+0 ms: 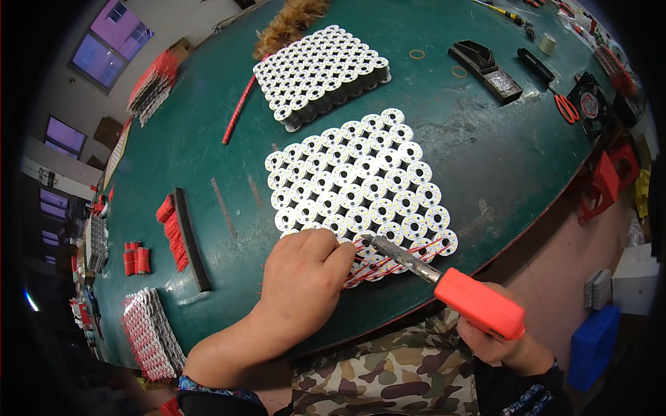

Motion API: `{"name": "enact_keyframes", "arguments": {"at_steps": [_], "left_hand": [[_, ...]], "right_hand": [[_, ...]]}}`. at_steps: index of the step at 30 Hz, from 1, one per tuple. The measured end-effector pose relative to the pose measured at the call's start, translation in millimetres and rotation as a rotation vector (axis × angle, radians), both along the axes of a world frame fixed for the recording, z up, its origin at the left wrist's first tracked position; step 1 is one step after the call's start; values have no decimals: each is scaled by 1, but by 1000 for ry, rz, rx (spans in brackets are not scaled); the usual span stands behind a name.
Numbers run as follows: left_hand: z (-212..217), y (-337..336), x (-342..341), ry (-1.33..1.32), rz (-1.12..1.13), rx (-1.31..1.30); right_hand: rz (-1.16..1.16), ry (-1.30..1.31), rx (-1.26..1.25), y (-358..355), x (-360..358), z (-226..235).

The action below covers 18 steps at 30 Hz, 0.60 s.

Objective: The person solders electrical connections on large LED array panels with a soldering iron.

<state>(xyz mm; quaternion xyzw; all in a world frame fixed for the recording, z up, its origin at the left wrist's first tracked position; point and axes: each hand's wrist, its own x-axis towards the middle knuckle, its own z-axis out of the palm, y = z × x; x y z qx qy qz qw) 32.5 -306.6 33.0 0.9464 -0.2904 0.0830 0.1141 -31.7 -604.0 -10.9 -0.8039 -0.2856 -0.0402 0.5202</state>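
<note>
A: What is gripped, and where?

B: A soldering iron (pixel 444 281) with an orange handle is clasped in the right hand (pixel 503 340); its metal tip is laid on the near edge of a sheet of round white LED boards (pixel 361 184), just beside the left hand (pixel 305 274).

A: And the left hand?

B: It is curled, fingers pressed together on thin red wires (pixel 388 260) at that same edge.

A: What is seen beyond the hands?

B: A second stacked sheet of boards (pixel 322 73) is set farther off on the green tabletop (pixel 485 159); red scissors (pixel 565 107) are left well to the right.
</note>
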Motion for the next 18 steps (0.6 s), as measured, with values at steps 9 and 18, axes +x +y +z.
{"name": "enact_keyframes", "arguments": {"at_steps": [9, 18], "left_hand": [[0, 0, 0, -2, 1, 4], [-1, 1, 0, 8, -9, -3]], "right_hand": [[4, -23, 31, 3, 1, -2], [-106, 58, -62, -6, -13, 8]]}}
